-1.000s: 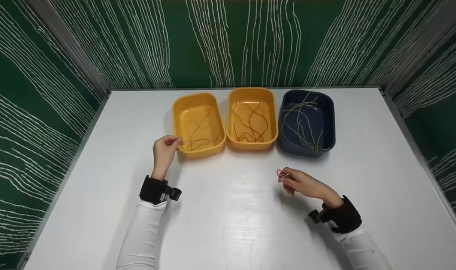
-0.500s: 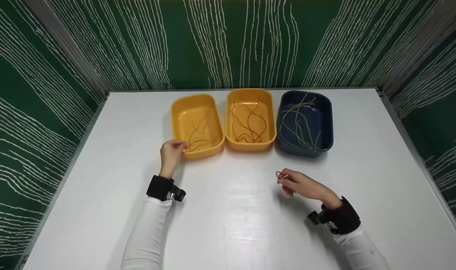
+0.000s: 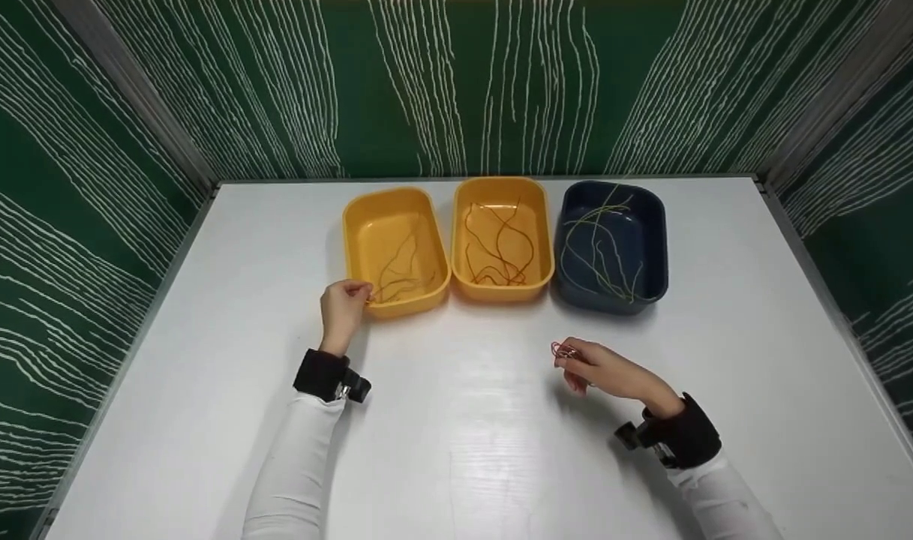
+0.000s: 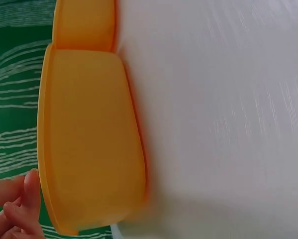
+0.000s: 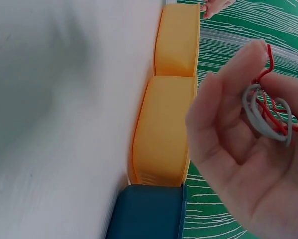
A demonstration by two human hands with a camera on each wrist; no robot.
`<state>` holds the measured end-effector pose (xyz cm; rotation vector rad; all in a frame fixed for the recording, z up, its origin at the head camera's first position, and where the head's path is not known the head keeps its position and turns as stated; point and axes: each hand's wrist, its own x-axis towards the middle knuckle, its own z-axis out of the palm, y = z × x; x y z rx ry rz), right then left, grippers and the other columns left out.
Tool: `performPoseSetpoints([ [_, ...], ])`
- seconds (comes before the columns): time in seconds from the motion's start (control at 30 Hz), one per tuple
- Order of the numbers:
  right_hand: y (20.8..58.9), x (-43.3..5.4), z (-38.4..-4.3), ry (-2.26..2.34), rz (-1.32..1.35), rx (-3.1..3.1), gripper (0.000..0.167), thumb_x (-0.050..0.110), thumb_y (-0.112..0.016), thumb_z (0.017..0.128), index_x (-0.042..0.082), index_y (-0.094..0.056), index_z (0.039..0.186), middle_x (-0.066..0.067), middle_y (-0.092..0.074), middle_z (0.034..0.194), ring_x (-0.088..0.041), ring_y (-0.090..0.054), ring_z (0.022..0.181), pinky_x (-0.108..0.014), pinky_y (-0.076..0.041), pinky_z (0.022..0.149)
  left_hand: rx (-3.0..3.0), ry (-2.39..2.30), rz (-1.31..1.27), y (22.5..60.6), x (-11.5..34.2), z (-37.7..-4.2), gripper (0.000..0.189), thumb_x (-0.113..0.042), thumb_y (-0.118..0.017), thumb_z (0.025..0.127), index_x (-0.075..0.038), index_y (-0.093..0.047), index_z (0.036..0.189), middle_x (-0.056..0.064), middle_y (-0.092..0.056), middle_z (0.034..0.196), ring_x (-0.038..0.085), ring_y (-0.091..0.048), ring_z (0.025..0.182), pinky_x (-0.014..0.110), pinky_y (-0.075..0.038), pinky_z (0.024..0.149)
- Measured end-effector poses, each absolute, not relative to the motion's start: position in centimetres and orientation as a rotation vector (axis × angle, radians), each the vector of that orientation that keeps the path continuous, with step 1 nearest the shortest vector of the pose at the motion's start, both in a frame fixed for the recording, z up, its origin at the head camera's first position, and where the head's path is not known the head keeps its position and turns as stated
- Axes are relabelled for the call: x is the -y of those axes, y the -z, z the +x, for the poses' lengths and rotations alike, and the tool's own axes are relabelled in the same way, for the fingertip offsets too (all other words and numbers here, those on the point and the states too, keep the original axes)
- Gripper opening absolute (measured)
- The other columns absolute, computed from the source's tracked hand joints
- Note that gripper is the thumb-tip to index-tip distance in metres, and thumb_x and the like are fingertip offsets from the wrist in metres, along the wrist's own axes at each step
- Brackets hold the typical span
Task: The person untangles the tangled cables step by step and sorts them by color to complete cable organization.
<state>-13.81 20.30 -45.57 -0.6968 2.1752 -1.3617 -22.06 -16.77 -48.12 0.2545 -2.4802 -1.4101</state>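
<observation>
My left hand point(image 3: 342, 311) is at the near-left corner of the left yellow bin point(image 3: 356, 259), thumb and forefinger pinched together at its rim. A thin, pale wire seems to run from these fingertips into the bin; it is too fine to trace fully. The left wrist view shows the fingers point(image 4: 32, 194) beside the rim, with no wire visible there. Over the table, my right hand point(image 3: 602, 367) holds a small bunch of coiled wires point(image 5: 262, 119), grey and red, between curled fingers and thumb.
Beside the left bin stand a middle yellow bin point(image 3: 551, 255) with several reddish wires and a dark blue bin point(image 3: 660, 255) with several yellow-green wires. All sit along the far part of the white table point(image 3: 464, 420). A green, white-streaked wall point(image 3: 471, 90) rises behind.
My left hand has moved slightly right and nearer along the left bin's rim, and the pale wires inside have shifted. My right hand stays almost in place with its wires.
</observation>
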Motion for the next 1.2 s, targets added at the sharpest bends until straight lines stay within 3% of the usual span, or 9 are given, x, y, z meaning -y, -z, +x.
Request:
performPoseSetpoints([
  [0.4, 45.2, -19.8, -13.8, 1.353, -0.687, -2.163, 0.009, 0.003, -0.04, 0.093, -0.002, -0.044, 0.086, -0.016, -0.05, 0.061, -0.018, -0.048, 0.054, -0.02, -0.041, 0.049, 2.455, 1.47, 0.01, 46.6, 13.5, -20.5, 0.011, -0.005, -0.063, 0.079, 0.006, -0.067, 0.083, 0.013, -0.064, 0.069, 0.026, -0.061, 0.065, 0.018, -0.044, 0.052],
  [0.83, 45.3, -19.2, -14.0, 1.343, -0.731, -2.178, 0.01, 0.003, -0.041, 0.093, -0.003, -0.045, 0.086, -0.013, -0.05, 0.062, -0.016, -0.049, 0.055, -0.021, -0.042, 0.05, 2.586, 1.507, -0.409, 45.7, 7.8, -18.5, 0.012, -0.008, -0.062, 0.082, 0.002, -0.067, 0.085, 0.006, -0.064, 0.068, 0.013, -0.055, 0.059, 0.019, -0.039, 0.052],
  [1.2, 47.5, -18.8, -15.0, 1.338, -0.757, -2.15, 0.021, 0.015, -0.044, 0.093, -0.005, -0.044, 0.089, -0.002, -0.05, 0.061, -0.011, -0.049, 0.055, -0.032, -0.046, 0.052, 2.59, 1.646, -0.711, 45.9, 4.5, -17.2, 0.011, -0.009, -0.062, 0.082, 0.0, -0.068, 0.084, 0.006, -0.065, 0.072, 0.013, -0.057, 0.063, 0.019, -0.042, 0.057],
])
